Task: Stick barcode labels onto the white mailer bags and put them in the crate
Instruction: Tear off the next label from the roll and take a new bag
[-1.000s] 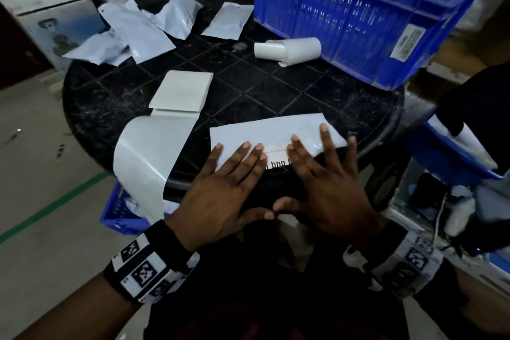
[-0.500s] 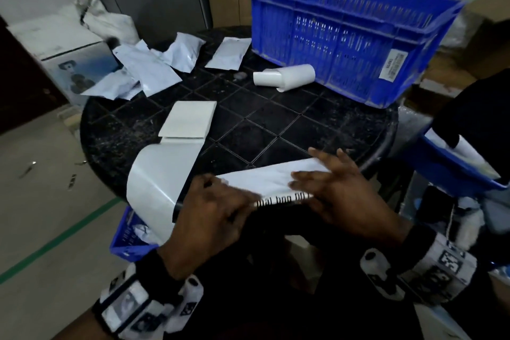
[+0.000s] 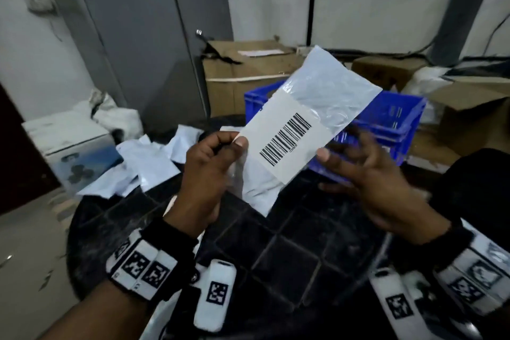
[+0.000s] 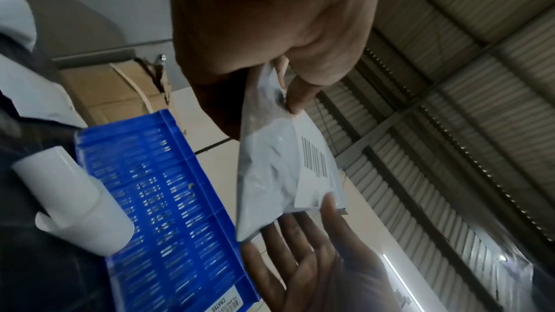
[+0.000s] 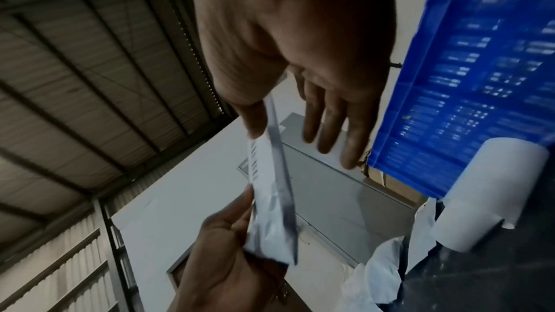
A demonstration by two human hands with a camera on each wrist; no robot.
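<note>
A white mailer bag point(image 3: 331, 102) with a barcode label point(image 3: 287, 141) stuck on its lower half is held up in the air, tilted, in front of the blue crate point(image 3: 392, 119). My left hand point(image 3: 237, 142) pinches the bag's lower left corner between thumb and fingers. My right hand point(image 3: 345, 152) has its thumb against the label's right edge, and its fingers point(image 5: 327, 127) are straight and spread behind the bag. In the left wrist view the bag point(image 4: 270, 174) hangs from the left hand point(image 4: 288, 99) beside the crate point(image 4: 156, 186).
The black round table point(image 3: 289, 251) lies below the hands. Loose white mailer bags point(image 3: 154, 163) are heaped at its left. A white label roll point(image 4: 69, 203) lies by the crate. Cardboard boxes point(image 3: 248, 72) and a grey cabinet point(image 3: 143, 36) stand behind.
Both hands were pressing flat on the bag at the table's front edge. The left hand then took hold of it, and the bag is now raised off the table with the label facing me.
</note>
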